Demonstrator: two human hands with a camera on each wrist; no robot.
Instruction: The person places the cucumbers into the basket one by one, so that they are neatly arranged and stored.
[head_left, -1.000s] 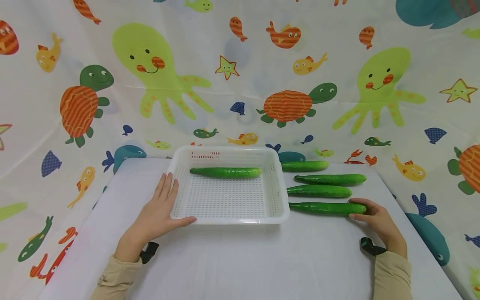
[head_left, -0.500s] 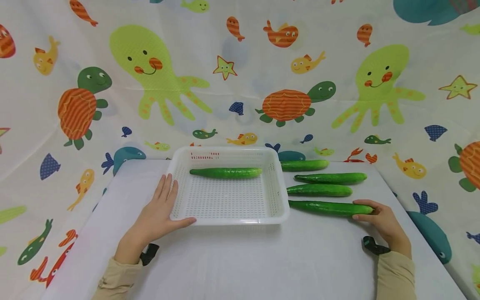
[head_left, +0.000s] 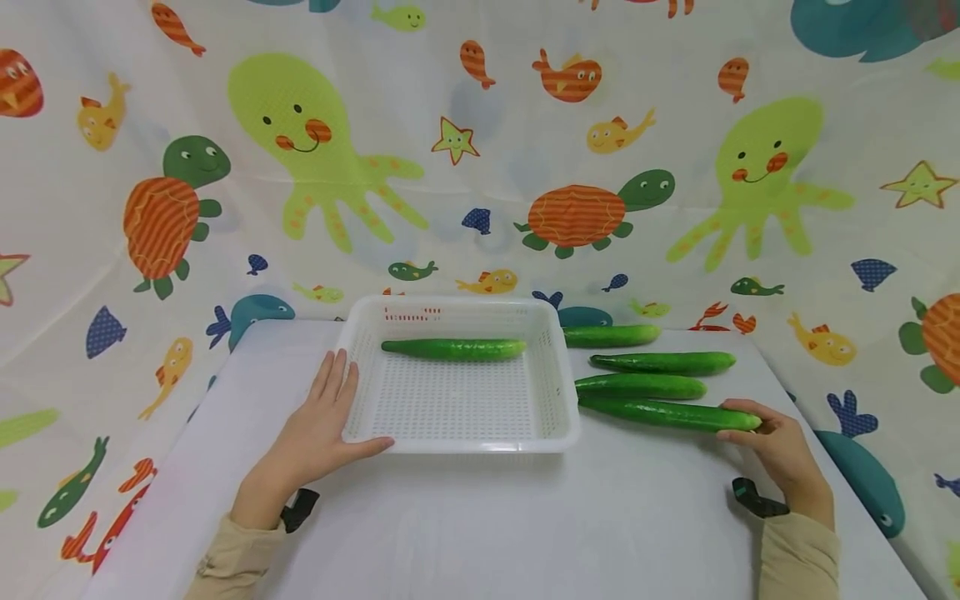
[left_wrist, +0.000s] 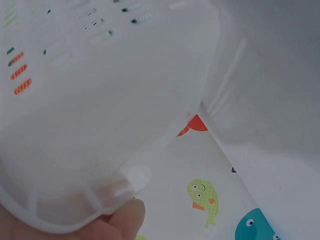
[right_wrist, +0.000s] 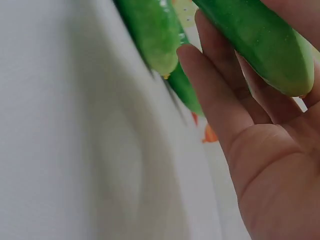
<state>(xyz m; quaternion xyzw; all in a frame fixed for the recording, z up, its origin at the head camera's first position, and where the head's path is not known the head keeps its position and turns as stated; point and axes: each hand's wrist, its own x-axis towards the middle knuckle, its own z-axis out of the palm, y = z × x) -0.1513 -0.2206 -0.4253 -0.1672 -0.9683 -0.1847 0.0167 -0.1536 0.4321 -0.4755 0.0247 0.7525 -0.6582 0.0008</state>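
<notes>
Left hand (head_left: 318, 429) on the white basket (head_left: 465, 446), right hand (head_left: 780, 454) on the nearest cucumber (head_left: 667, 413)

Spread wide, the left hand lays straight fingers along the basket's left wall, its thumb at the front rim — likely to keep a light container from sliding. The right hand is narrowed round the right end of the nearest cucumber, thumb on one side and fingers on the other; holding it there probably keeps the fingers well apart from the basket. Whether that cucumber is off the table (head_left: 525, 525) I cannot tell.

It lies right of the basket, slightly slanted, its left end close by the right wall (touching or not is unclear). It is long and slim, a glossy deep green that pales toward the rounded, gripped end — a tiny brownish nub shows at the tip.

Behind it lie a second cucumber (head_left: 641, 385), a third cucumber (head_left: 663, 362) and a far cucumber (head_left: 611, 336), roughly parallel, perhaps so ordered for easy reach. One inner cucumber (head_left: 453, 349) rests crosswise toward the basket's back wall.
</notes>
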